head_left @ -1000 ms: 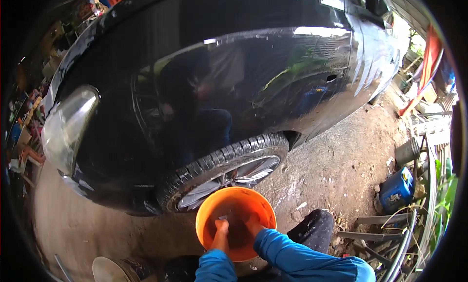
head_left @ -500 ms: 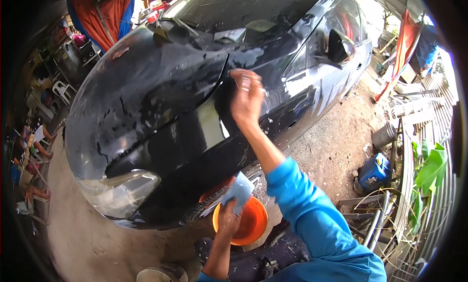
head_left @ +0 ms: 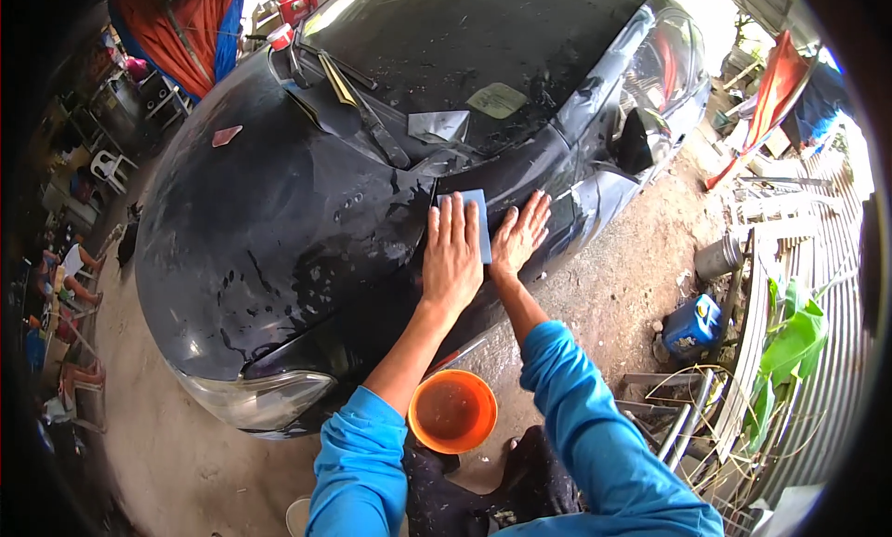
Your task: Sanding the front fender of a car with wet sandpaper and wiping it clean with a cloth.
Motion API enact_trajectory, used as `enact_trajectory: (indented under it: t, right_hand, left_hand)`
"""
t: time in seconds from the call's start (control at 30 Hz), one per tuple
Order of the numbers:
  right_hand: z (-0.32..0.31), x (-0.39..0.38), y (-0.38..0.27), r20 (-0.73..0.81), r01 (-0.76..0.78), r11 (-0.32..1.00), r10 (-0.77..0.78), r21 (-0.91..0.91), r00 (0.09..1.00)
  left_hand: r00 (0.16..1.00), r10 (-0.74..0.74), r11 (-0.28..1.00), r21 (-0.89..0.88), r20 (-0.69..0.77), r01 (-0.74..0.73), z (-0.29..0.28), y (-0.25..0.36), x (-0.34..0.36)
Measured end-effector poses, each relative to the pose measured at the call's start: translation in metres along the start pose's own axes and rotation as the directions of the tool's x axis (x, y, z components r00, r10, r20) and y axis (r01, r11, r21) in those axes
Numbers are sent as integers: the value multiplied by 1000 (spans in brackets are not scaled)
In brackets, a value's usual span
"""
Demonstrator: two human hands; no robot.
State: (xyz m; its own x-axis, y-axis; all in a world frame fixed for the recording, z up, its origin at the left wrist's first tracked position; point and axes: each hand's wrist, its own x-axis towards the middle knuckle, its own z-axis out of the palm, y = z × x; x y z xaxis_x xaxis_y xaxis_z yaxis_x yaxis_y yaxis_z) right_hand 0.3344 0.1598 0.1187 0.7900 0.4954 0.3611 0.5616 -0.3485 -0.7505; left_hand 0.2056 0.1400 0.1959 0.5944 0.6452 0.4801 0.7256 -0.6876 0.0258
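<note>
My left hand (head_left: 452, 263) presses a blue-grey sheet of sandpaper (head_left: 483, 223) flat against the black car's (head_left: 307, 212) front fender, beside the hood seam. Its fingers lie straight over the sheet and cover part of it. Just right of the sheet, my right hand (head_left: 517, 242) rests palm down on the fender with its fingers spread, holding nothing. An orange bucket (head_left: 494, 424) with murky liquid in it stands on the ground below my forearms, near the front wheel area. Wet streaks and dull patches mark the hood.
A reddish scrap (head_left: 226, 136) lies on the hood, and a wiper arm (head_left: 376, 133) sticks up by the windshield. The side mirror (head_left: 641, 139) juts out at right. A blue jug (head_left: 692, 327), a metal can (head_left: 719, 257) and metal bars (head_left: 686, 425) are on the right-hand ground.
My left hand has moved up from above the bucket to the fender, bringing the sandpaper with it. My right hand has come down to lie flat on the fender.
</note>
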Motion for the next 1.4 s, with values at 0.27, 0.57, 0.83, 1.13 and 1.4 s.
enact_trajectory:
  t: [0.27, 0.57, 0.83, 1.13, 1.4]
  right_hand:
    - [-2, -2, -3, -46, -60, 993, 55, -105, 997]
    - [-11, 1, -13, -29, -60, 997, 58, -54, 998]
    - [-12, -2, -16, -3, -65, 997, 65, -27, 998]
    - [-14, 0, -11, -17, -48, 998, 48, -39, 999]
    - [-22, 1, -15, -24, -37, 999, 37, -25, 999]
  left_hand:
    - [980, -104, 994, -14, 168, 107, -12, 6, 52]
    - [976, -156, 988, 6, 154, 157, -14, 10, 61]
    - [977, -212, 970, -116, 27, 214, -17, 15, 66]
    - [964, -249, 958, -124, 91, 259, -17, 23, 55]
    - [972, -217, 965, -130, 86, 227, -21, 20, 20]
